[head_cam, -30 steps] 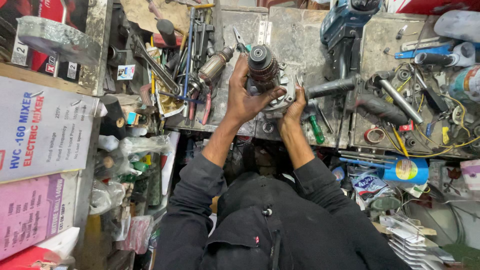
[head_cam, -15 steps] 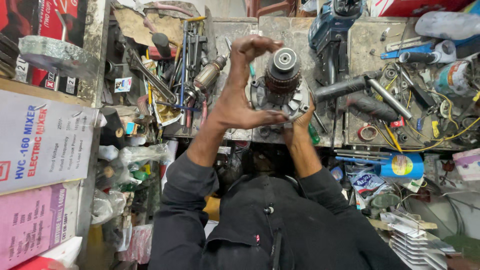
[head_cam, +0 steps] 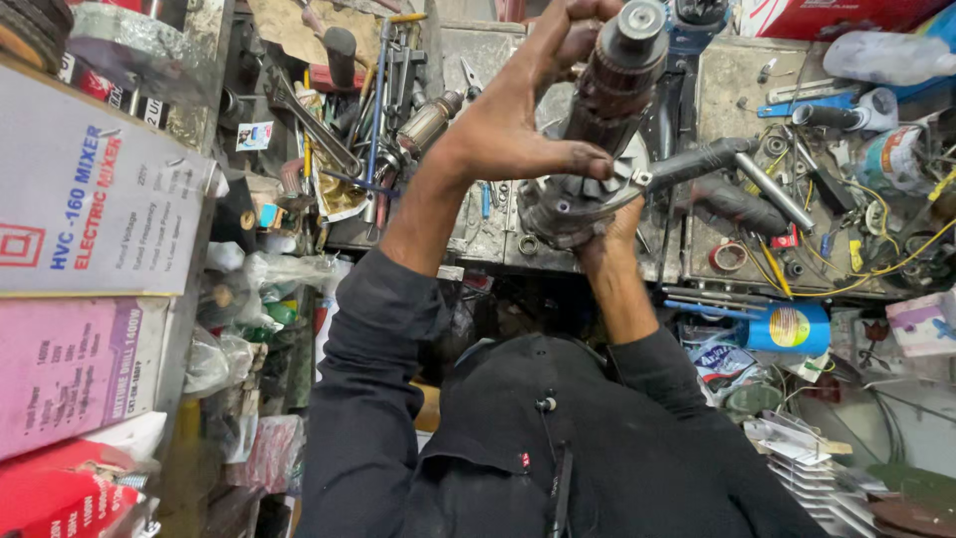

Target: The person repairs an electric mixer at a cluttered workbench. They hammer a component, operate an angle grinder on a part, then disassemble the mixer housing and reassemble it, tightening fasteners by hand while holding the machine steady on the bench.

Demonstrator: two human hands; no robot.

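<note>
A person in a dark long-sleeved top holds one electric motor core point(head_cam: 597, 120) up over a crowded metal workbench point(head_cam: 742, 75), both hands raised close together in front of the head camera. The left hand point(head_cam: 518, 125) wraps the upper, ribbed part of the core, with fingers curled round its far side and the thumb pressed along its near side; the right hand point(head_cam: 617, 224) cups the wider finned fan end from below, so the core is clamped between the two and stands tilted, its round shaft tip pointing up and away from the bench. Just right of the core lie two dark tool handles point(head_cam: 702, 159), one above the other, and beyond them two grey metal rods point(head_cam: 777, 194) cross at an angle. One second, smaller motor core point(head_cam: 428, 120) rests on the bench to the left of the held one, beside a dense bundle of screwdrivers and pliers point(head_cam: 373, 110). One blue-and-yellow spray can point(head_cam: 787, 327) lies on its side below and right of the core, past the front edge of the bench. One tangle of yellow wire point(head_cam: 896, 249) spreads at the far right. Far left of the core, two cardboard boxes point(head_cam: 90, 289) are stacked, grey over pink. Bare bench surface shows only in small patches above and right of the core; the clearest room is the dark gap between the bench edge and the person's chest.
</note>
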